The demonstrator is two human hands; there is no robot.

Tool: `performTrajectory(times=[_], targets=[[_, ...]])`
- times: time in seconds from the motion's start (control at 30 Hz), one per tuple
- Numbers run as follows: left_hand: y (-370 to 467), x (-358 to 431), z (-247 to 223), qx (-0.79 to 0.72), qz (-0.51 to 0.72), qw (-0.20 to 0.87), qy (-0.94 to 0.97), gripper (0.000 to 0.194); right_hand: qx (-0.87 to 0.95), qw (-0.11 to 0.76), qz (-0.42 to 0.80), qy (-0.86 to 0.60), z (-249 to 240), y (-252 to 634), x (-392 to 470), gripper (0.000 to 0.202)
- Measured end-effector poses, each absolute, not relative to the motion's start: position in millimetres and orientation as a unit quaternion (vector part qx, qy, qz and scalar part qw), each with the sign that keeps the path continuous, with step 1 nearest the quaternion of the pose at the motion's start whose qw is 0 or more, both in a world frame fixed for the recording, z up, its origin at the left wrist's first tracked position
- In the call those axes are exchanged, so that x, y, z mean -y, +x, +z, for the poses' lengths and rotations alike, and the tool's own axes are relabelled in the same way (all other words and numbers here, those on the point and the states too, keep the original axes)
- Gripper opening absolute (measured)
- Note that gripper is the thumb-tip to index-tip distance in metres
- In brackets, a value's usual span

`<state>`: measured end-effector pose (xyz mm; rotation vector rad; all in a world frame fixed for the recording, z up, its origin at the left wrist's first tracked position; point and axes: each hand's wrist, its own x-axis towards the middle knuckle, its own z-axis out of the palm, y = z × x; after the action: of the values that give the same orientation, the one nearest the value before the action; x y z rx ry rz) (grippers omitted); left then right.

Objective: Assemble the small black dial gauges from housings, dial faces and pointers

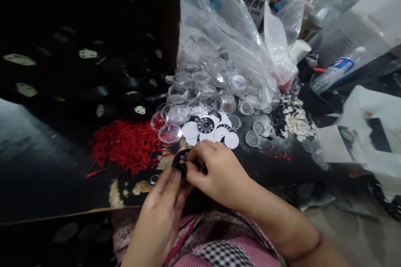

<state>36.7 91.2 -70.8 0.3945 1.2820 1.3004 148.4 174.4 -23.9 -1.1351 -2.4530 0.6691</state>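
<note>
My left hand (166, 200) grips a round black dial (181, 161) with white markings, just above the front edge of the table. Over the dial's right side, the fingers of my right hand (213, 169) are pinched together; whatever sits between the fingertips is hidden. Just beyond my hands lies a loose pile of dial discs (206, 125), some black face up and some showing white backs. Red pointers (127, 146) form a heap to the left. Clear round plastic covers (203, 87) are piled behind the discs.
A clear plastic bag (232, 29) slumps over the covers. Small white parts (296, 117) lie in a heap to the right, near a small white box (338, 144). A plastic bottle (340, 69) leans at the far right. Dark shelving or a box with pale pieces stands left.
</note>
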Motion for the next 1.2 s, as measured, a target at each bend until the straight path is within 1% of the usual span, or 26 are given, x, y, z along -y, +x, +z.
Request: performTrajectory(times=[0.07, 0.13, 0.17, 0.2, 0.27, 0.33, 0.37, 0.43, 0.53, 0.6, 0.67, 0.7, 0.73, 0.8, 0.87, 1.0, 1.1, 1.2], targets=[[35, -90, -74, -0.574, 0.534, 0.583, 0.214, 0.037, 0.844, 0.161, 0.307, -0.409, -21, 164, -175, 0.002], [32, -89, -77, -0.567, 0.540, 0.583, 0.216, 0.037, 0.826, 0.161, 0.315, -0.439, -20, 191, -180, 0.006], [31, -89, -78, -0.551, 0.565, 0.583, 0.193, 0.035, 0.813, 0.168, 0.285, -0.479, -21, 207, -184, 0.012], [30, -89, -78, -0.534, 0.590, 0.582, 0.166, 0.031, 0.796, 0.161, 0.231, -0.536, -23, 224, -189, 0.021], [32, -90, -79, -0.508, 0.624, 0.582, 0.114, 0.027, 0.787, 0.089, 0.161, -0.588, -29, 255, -199, 0.036], [36, -92, -79, -0.496, 0.621, 0.600, 0.090, 0.026, 0.793, 0.038, 0.157, -0.588, -34, 276, -208, 0.043], [38, -93, -79, -0.492, 0.617, 0.610, 0.081, 0.027, 0.794, 0.030, 0.162, -0.585, -35, 282, -212, 0.044], [42, -95, -79, -0.480, 0.619, 0.619, 0.063, 0.027, 0.789, 0.046, 0.161, -0.591, -33, 286, -215, 0.043], [43, -96, -74, -0.446, 0.615, 0.649, 0.035, 0.027, 0.784, 0.110, 0.169, -0.587, -23, 272, -211, 0.028], [41, -98, -69, -0.420, 0.595, 0.684, 0.027, 0.028, 0.777, 0.167, 0.240, -0.557, -16, 252, -202, 0.020], [40, -99, -64, -0.407, 0.574, 0.710, 0.026, 0.029, 0.757, 0.219, 0.350, -0.506, -11, 225, -188, 0.021], [40, -99, -62, -0.404, 0.570, 0.714, 0.032, 0.029, 0.752, 0.239, 0.390, -0.475, -11, 212, -182, 0.022], [40, -99, -62, -0.404, 0.572, 0.712, 0.045, 0.029, 0.758, 0.256, 0.405, -0.443, -12, 199, -175, 0.023], [39, -98, -62, -0.410, 0.585, 0.694, 0.090, 0.029, 0.787, 0.266, 0.384, -0.403, -17, 178, -166, 0.028], [37, -98, -65, -0.432, 0.591, 0.666, 0.148, 0.031, 0.813, 0.251, 0.354, -0.388, -23, 167, -164, 0.030], [31, -95, -70, -0.505, 0.562, 0.602, 0.258, 0.034, 0.816, 0.216, 0.348, -0.408, -27, 158, -170, 0.020], [30, -91, -72, -0.533, 0.538, 0.571, 0.317, 0.036, 0.829, 0.183, 0.269, -0.455, -30, 150, -173, 0.037], [32, -91, -73, -0.544, 0.525, 0.555, 0.347, 0.037, 0.854, 0.195, 0.190, -0.442, -37, 142, -172, 0.042]])
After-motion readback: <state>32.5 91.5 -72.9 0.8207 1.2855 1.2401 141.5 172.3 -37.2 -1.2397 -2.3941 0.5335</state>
